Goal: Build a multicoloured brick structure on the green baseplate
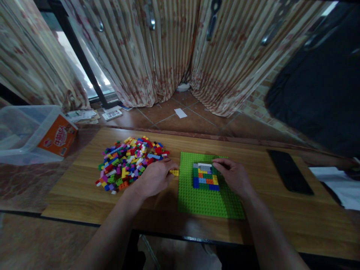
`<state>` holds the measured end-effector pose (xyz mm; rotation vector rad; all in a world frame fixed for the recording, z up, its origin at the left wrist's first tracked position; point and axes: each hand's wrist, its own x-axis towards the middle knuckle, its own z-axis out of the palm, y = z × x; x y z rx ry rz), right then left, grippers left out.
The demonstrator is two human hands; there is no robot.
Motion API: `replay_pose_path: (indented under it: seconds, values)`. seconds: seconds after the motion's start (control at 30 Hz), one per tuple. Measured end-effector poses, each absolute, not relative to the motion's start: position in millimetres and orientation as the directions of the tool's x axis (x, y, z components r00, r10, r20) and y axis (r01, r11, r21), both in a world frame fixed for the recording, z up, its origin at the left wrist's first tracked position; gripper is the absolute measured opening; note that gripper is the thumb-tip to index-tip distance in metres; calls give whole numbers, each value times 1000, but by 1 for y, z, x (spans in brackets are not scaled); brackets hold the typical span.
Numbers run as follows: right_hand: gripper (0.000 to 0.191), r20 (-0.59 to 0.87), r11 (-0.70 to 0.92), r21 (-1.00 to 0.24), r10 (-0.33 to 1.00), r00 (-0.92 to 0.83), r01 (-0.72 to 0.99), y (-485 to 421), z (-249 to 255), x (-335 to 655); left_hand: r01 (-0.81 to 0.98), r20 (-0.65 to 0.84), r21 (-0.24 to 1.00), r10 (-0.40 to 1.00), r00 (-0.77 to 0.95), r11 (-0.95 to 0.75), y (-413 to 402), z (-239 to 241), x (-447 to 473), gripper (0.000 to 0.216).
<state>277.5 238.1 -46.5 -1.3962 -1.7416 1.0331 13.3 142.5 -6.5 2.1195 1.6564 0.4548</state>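
A green studded baseplate [188,200] lies on the table, bearing a low build of coloured toy bricks [201,180] in blue, yellow, orange, grey and green. At the plate's left edge, my left hand [159,176] is closed with a yellow toy brick [174,172] at its fingertips. My right hand [232,174] is over the upper right corner of the build, thumb and fingertips pinched together there. Whatever lies between those right fingertips is hidden. Beside the right fingertips, a white brick [204,165] runs along the far edge of the build.
A heap of loose bricks [123,168] spreads over the wooden table [81,187] left of the plate. A black phone [289,171] lies to the right. Beyond the table's left end stands a clear plastic bin [25,144]. Striped curtains [157,67] hang behind.
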Motion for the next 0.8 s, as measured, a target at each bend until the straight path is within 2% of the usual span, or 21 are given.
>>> replay_pose_path:
  seconds: [0.37,0.57,0.8]
  values:
    - [22,-23,53,-942,975,-223,332,244,-47,277,835,5,508,970,242,-211,143,-6,14,20]
    - [26,-5,90,-935,964,-265,344,245,-48,277,838,30,499,971,237,-220,143,-12,12,21]
    - [21,57,200,-877,946,-318,437,242,-49,280,842,22,498,974,224,-205,142,-12,12,22]
